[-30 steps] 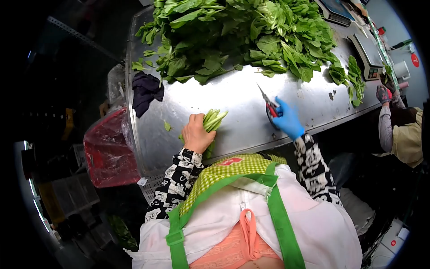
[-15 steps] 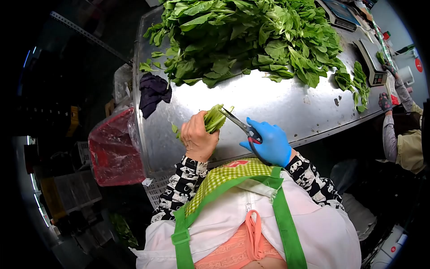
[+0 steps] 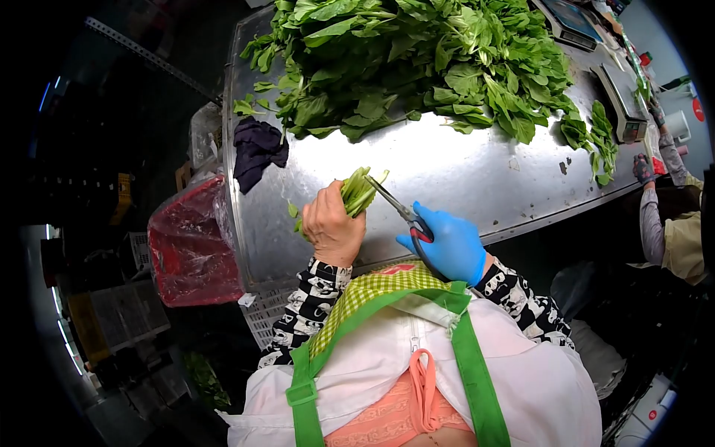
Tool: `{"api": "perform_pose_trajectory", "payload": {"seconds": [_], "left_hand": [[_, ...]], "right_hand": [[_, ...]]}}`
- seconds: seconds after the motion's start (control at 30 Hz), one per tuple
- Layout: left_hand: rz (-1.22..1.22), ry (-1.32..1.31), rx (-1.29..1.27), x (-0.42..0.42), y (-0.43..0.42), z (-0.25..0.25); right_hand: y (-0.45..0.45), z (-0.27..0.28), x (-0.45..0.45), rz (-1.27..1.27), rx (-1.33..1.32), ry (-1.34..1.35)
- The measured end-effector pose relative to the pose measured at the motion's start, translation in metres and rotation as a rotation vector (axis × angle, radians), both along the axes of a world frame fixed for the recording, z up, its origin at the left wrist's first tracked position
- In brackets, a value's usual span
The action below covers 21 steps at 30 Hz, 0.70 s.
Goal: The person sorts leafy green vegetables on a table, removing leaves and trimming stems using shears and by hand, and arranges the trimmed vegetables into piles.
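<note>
I grip a pale-stemmed green leaf bunch [image 3: 360, 191] in the bare left hand [image 3: 330, 225], red-and-black-handled steel scissors [image 3: 408, 214] in the blue-gloved right hand [image 3: 453, 244]. Looks like trimming; next needs a clean snip.

leaf pile [image 3: 417, 67] is deep green, the stems [image 3: 359, 192] way paler. glove [image 3: 456, 247] is plain bright blue, scissors [image 3: 409, 215] black and red with silvery blades [image 3: 389, 197]. sleeves [image 3: 302, 307] are a black-and-white print, apron [image 3: 357, 298] is yellow-green gingham with solid green straps [image 3: 480, 365], and that cloth [image 3: 257, 153] is dark purple.
</note>
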State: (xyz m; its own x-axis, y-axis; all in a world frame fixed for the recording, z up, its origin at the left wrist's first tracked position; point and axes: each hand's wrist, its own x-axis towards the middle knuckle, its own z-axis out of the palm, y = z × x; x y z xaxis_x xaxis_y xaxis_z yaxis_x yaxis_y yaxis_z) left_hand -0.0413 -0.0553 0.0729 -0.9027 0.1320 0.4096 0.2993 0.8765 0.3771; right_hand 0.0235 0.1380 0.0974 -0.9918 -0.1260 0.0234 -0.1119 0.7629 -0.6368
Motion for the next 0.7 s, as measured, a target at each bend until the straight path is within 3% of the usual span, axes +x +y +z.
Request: {"api": "perform_pose_trajectory", "payload": {"seconds": [0.13,0.7], "left_hand": [[0.011,-0.005,-0.019,0.001,0.002,0.000],[0.002,-0.021,0.022,0.004,-0.002,-0.002]], "right_hand": [[-0.003,0.002,-0.002,-0.010,0.056,-0.069],[-0.012,-0.009,-0.003,0.084,-0.255,-0.075]]}}
